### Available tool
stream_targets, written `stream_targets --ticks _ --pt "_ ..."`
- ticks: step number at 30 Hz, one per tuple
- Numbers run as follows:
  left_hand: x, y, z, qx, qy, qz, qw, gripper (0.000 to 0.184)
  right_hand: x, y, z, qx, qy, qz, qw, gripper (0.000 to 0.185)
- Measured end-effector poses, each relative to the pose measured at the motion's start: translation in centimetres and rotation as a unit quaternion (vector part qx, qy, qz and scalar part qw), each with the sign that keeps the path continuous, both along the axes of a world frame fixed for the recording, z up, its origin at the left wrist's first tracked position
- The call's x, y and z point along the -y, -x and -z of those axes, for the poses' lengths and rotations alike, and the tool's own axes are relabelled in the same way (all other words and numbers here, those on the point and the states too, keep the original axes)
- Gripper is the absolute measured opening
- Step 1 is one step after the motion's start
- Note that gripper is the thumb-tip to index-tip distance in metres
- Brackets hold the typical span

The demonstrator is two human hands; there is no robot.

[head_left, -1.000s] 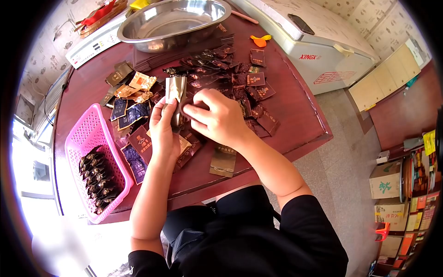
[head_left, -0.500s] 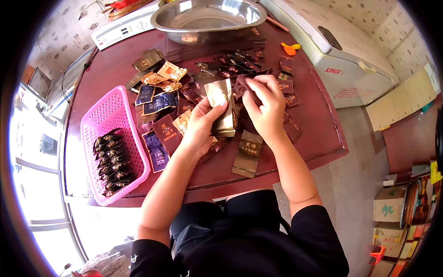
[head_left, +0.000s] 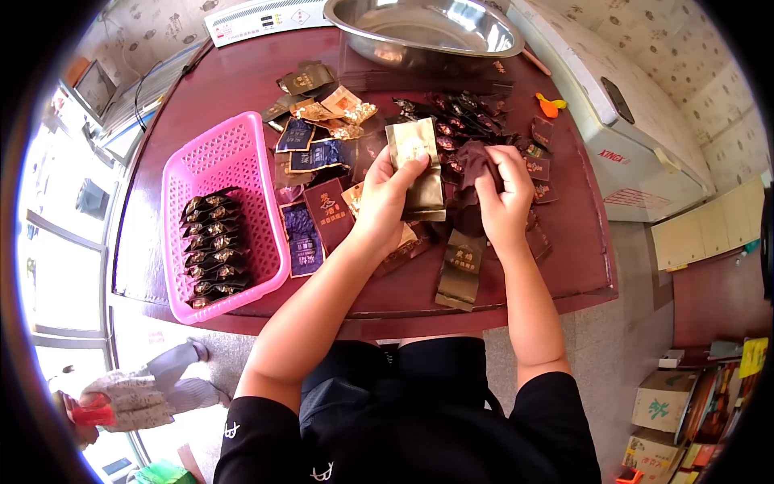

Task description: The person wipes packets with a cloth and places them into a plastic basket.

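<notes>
My left hand (head_left: 384, 202) is closed on a gold foil packet (head_left: 426, 192), thumb pressed on its face; it may be more than one packet. Just to the right, my right hand (head_left: 508, 200) pinches a dark brown cloth (head_left: 474, 171) beside the packet. Below both hands lies a flat brownish-gold packet (head_left: 460, 270) near the table's front edge. Around my left hand are a maroon packet (head_left: 328, 211), a purple packet (head_left: 301, 239) and blue packets (head_left: 316, 156). Dark shiny packets (head_left: 459, 117) are heaped behind my hands.
A pink basket (head_left: 278, 218) with a row of dark packets (head_left: 216, 252) stands at left. A steel basin (head_left: 427, 48) is at the back of the maroon table (head_left: 556, 278). A white chest freezer (head_left: 645, 161) adjoins on the right. A person's legs (head_left: 173, 379) show at lower left.
The view has shifted, so the table items sit further right and the person at lower left now shows. My hands still hold the gold packet and the brown cloth.
</notes>
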State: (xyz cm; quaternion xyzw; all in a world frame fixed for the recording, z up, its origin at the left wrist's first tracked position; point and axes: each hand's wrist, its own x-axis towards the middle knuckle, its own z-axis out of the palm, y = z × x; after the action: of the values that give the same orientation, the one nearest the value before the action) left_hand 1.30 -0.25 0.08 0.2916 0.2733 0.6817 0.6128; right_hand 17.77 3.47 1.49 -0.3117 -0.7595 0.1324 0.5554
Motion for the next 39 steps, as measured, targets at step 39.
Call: stream_targets --ticks 39 --pt "1.1 -0.4 -0.8 0.155 0.090 0.076 0.981 0.075 2.7 2.8 0.5 0.341 -0.029 -0.013 0.940 0.044"
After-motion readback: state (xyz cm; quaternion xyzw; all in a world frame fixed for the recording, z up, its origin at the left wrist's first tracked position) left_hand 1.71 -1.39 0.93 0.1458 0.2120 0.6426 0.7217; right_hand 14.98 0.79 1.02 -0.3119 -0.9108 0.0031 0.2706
